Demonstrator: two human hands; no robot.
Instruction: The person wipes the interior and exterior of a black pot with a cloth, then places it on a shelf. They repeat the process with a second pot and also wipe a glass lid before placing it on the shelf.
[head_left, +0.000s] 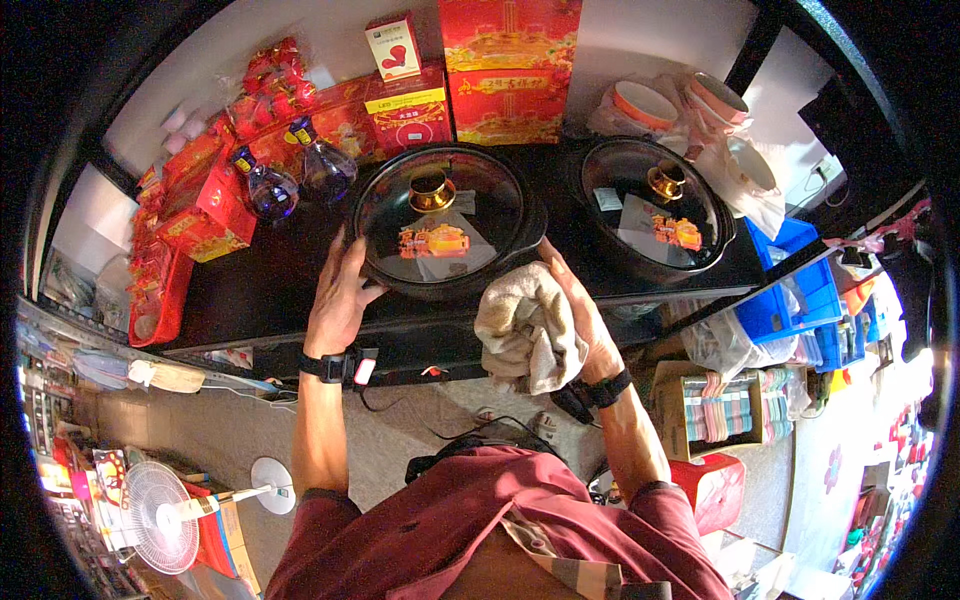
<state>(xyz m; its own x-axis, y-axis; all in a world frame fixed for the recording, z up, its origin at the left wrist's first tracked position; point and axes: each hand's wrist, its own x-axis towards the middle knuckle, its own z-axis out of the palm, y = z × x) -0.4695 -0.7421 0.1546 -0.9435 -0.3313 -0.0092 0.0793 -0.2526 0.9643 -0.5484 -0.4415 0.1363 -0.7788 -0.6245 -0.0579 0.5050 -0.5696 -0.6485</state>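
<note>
A black pot with a glass lid (375, 255) and a gold-coloured knob stands on the black shelf before me. My left hand (339, 300) rests against the pot's left side, thumb and fingers apart. On the right, my right hand (574, 307) holds a crumpled beige cloth (525, 322), its fingertips near the pot's right rim. A second lidded black pot (675, 217) stands further right, apart from both hands. Two blue glass bottles, one round-bodied (274, 191) and one taller (328, 169), stand left of the nearer pot. Papers show through both lids.
Red boxes (506, 105) line the back of the shelf (277, 300), with more red packages at the left. Wrapped bowls (645, 105) stand at the back right. Blue plastic bins (787, 307) lie beyond the shelf's right end. A white fan (165, 514) stands at lower left.
</note>
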